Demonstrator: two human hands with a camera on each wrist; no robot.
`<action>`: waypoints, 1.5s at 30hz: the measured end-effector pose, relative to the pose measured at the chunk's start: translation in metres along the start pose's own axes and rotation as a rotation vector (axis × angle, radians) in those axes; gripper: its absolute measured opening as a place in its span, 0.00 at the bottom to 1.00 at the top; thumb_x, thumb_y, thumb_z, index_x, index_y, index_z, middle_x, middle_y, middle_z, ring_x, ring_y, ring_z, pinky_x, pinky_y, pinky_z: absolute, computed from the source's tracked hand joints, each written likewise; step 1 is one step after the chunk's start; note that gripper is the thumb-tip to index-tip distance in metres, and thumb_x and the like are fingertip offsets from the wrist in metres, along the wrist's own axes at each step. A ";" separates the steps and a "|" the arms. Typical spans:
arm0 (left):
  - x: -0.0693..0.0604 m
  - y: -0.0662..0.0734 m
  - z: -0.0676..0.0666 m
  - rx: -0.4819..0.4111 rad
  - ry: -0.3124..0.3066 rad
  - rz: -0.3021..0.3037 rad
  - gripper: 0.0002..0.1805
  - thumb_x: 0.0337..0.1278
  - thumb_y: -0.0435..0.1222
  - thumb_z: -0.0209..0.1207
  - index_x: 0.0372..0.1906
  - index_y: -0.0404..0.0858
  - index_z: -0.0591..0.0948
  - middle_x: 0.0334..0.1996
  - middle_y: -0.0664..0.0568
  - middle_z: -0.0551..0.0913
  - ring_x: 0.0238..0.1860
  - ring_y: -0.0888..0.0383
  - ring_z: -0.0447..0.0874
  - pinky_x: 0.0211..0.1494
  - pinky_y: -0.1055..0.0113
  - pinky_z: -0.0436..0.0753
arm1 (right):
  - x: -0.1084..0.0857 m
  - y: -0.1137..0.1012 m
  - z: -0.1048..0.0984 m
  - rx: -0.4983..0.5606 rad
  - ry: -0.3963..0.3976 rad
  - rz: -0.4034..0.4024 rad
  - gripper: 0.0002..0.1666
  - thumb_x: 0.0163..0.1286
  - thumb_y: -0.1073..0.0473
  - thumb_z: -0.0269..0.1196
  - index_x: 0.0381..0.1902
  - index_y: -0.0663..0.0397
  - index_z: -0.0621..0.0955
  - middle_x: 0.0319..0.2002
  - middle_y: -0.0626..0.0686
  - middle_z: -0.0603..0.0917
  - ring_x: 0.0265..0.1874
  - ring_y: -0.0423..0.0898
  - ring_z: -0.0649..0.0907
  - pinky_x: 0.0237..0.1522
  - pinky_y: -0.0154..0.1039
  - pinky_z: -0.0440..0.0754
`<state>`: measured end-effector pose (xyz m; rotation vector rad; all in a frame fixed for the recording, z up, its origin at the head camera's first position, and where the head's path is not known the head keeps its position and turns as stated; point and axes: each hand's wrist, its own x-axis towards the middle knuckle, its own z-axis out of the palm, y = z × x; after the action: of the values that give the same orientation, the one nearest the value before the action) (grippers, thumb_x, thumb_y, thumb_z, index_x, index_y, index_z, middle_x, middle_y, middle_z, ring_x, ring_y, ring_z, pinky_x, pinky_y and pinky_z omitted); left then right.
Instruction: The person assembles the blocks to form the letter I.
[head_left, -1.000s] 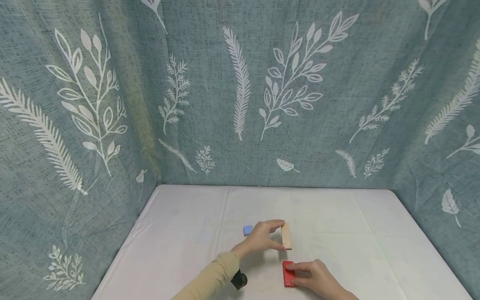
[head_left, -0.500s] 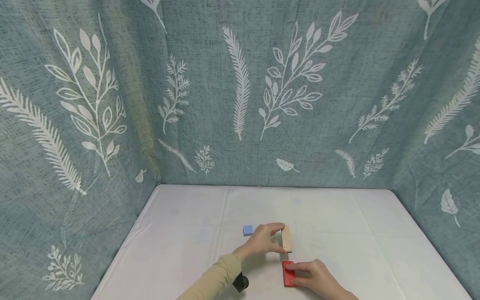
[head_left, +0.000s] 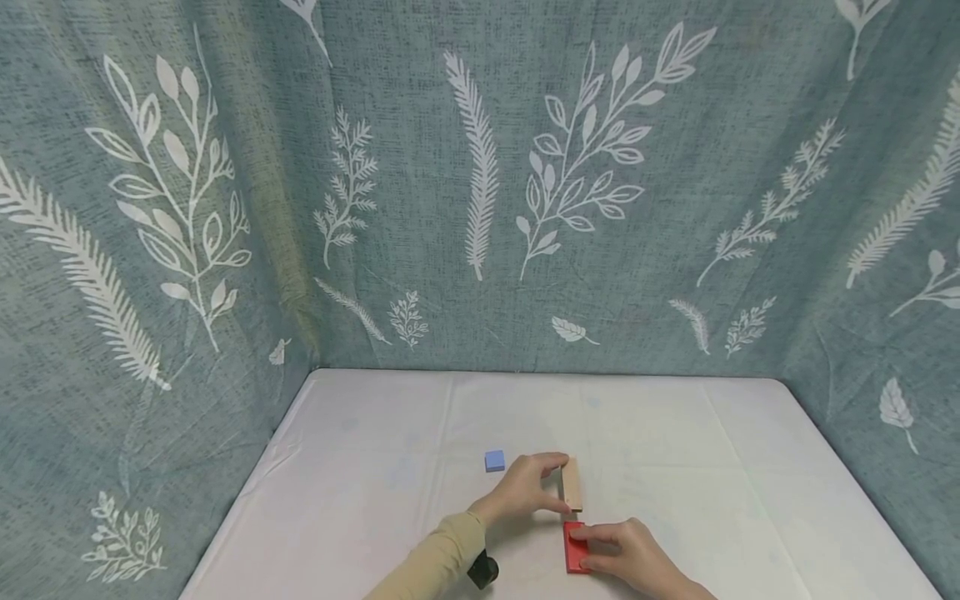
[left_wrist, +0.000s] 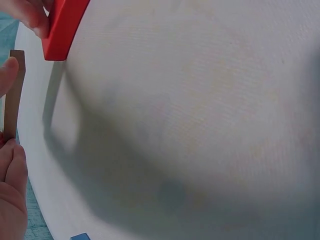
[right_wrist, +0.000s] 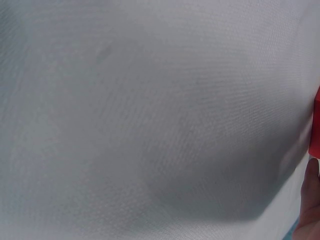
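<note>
My left hand (head_left: pixel 522 490) pinches a light wooden block (head_left: pixel 572 484) by its two ends, thumb at the near end and fingers at the far one. In the left wrist view the block (left_wrist: pixel 14 95) stands between the thumb and fingers. Just nearer me lies a red block (head_left: pixel 575 548), gripped by the fingers and thumb of my right hand (head_left: pixel 632 557). A narrow gap separates the two blocks in the head view. At the right wrist view's right edge, the red block (right_wrist: pixel 315 127) shows in part above a finger.
A small blue block (head_left: pixel 494 461) lies on the white-covered table (head_left: pixel 360 467), left of my left hand. A black device (head_left: pixel 483 570) sits at my left wrist. Green leaf-patterned cloth (head_left: pixel 420 208) hangs behind and at both sides.
The wooden block has moved toward me with my left hand, closer to the red block. My right hand and the red block have stayed nearly in place.
</note>
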<state>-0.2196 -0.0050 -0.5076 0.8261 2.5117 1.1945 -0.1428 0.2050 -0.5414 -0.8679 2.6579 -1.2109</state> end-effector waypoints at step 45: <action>-0.001 -0.006 0.011 0.050 -0.046 -0.064 0.36 0.37 0.36 0.75 0.58 0.34 0.77 0.58 0.47 0.79 0.62 0.53 0.76 0.66 0.68 0.75 | 0.002 -0.002 -0.001 0.006 -0.021 0.052 0.23 0.59 0.49 0.67 0.47 0.56 0.85 0.46 0.54 0.86 0.51 0.39 0.81 0.47 0.40 0.86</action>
<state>-0.2169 -0.0019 -0.5194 0.7699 2.5208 1.0841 -0.1440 0.2031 -0.5392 -0.8004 2.6422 -1.1907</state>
